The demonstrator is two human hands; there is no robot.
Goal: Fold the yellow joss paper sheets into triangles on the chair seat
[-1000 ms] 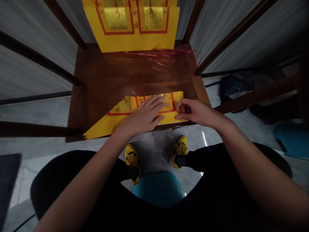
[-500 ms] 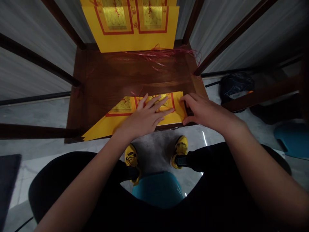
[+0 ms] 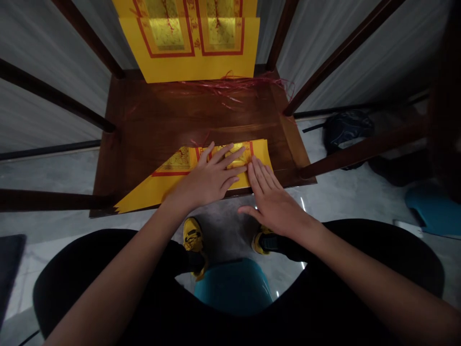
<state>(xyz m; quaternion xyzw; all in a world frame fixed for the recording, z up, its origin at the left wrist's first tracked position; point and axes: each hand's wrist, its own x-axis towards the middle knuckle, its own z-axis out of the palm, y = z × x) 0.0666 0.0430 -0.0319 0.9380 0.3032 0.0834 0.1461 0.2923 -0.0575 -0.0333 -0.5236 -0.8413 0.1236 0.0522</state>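
A folded yellow paper (image 3: 144, 192) with red borders and gold print lies along the near edge of the brown wooden surface (image 3: 162, 110), its left end slanting to a point. My left hand (image 3: 205, 180) rests flat on its middle, fingers spread. My right hand (image 3: 272, 197) lies on the paper's right part with its fingers stretched out side by side and the thumb apart, fingertips close to those of my left hand. Neither hand grips anything.
Larger yellow sheets (image 3: 198, 67) with red frames stand at the far side, beside loose red strings (image 3: 230, 86). Dark wooden posts (image 3: 81, 108) rise around the surface. A teal stool (image 3: 234, 288) is below, a dark bag (image 3: 347, 132) at right.
My right hand has moved left from the paper's right end onto its face, and its curled fingers have straightened. My left hand has stayed on the paper. The view has shifted slightly.
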